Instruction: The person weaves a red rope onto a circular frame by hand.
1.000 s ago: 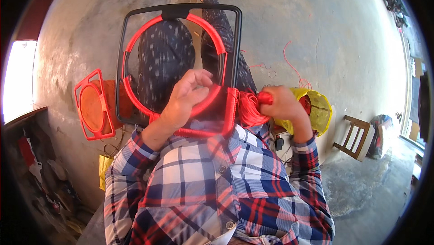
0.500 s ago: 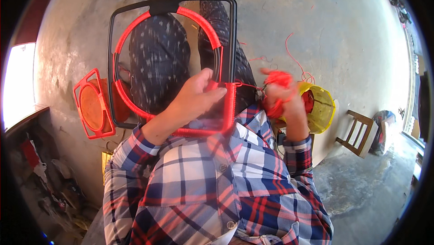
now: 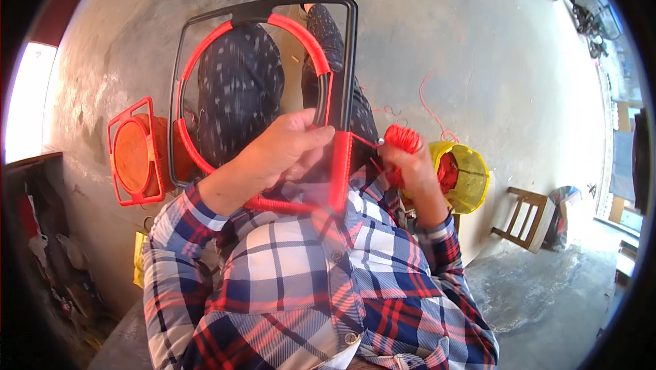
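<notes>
A black square frame with a round inner ring (image 3: 179, 107) stands tilted over my lap. Red cord (image 3: 340, 172) is wound tightly round its near edge, part of its right side and stretches of the ring. Inside the right side, my left hand (image 3: 290, 144) closes on the frame, thumb toward the wrapped corner; some of its fingers are hidden. My right hand (image 3: 415, 168) grips a bundle of red cord (image 3: 402, 139) just right of the frame. A short strand runs from this bundle to the wrapped right side.
To my right stands a yellow container (image 3: 471, 179) with red material inside, and beyond it a small wooden stool (image 3: 523, 220). A red frame (image 3: 154, 158) leans by an orange round object (image 3: 133, 161) on the left. Loose red cord (image 3: 430, 107) lies on the concrete floor.
My right hand has come left and slightly down, closer to the frame, with the cord bundle. The left hand keeps its hold. The whole view has shifted a little.
</notes>
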The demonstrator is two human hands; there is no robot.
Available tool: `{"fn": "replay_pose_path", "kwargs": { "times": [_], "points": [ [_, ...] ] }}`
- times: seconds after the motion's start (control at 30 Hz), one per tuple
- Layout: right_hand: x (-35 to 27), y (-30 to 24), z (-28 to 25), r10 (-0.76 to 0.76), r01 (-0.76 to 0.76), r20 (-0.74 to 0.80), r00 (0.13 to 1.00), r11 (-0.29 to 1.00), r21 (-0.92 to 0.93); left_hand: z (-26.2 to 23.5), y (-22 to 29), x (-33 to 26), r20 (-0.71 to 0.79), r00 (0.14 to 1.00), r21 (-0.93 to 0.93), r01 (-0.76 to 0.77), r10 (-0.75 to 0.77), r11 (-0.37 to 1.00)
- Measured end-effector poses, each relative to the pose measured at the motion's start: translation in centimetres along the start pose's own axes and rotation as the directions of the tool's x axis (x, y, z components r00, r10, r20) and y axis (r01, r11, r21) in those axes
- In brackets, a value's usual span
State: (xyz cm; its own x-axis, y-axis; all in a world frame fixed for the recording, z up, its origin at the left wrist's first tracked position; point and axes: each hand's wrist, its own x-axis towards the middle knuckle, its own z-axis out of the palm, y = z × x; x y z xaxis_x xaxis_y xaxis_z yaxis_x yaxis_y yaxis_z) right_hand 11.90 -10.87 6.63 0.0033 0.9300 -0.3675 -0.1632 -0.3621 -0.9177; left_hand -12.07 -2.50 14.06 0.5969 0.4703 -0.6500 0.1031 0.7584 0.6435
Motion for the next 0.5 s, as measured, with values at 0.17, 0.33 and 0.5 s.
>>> {"fn": "replay_pose_path", "kwargs": {
  "times": [0.17,0.33,0.5],
  "points": [
    [-0.1,0.8,-1.5,-0.017,0.012,0.037,0.999,0.988,0.151,-1.2,-0.9,-0.6,0.087,0.996,-0.073,0.009,-0.003,0.997],
    [1.1,0.0,-8.9,0.033,0.073,-0.437,0.899,0.972,0.224,-2.5,-2.6,0.5,0.090,0.993,-0.164,-0.057,0.073,0.985],
    [2.1,-3.9,-9.1,-0.203,0.330,-0.352,0.914,0.875,0.354,-2.9,-3.2,1.6,0.020,0.992,-0.230,-0.116,0.124,0.966]
  ]
}}
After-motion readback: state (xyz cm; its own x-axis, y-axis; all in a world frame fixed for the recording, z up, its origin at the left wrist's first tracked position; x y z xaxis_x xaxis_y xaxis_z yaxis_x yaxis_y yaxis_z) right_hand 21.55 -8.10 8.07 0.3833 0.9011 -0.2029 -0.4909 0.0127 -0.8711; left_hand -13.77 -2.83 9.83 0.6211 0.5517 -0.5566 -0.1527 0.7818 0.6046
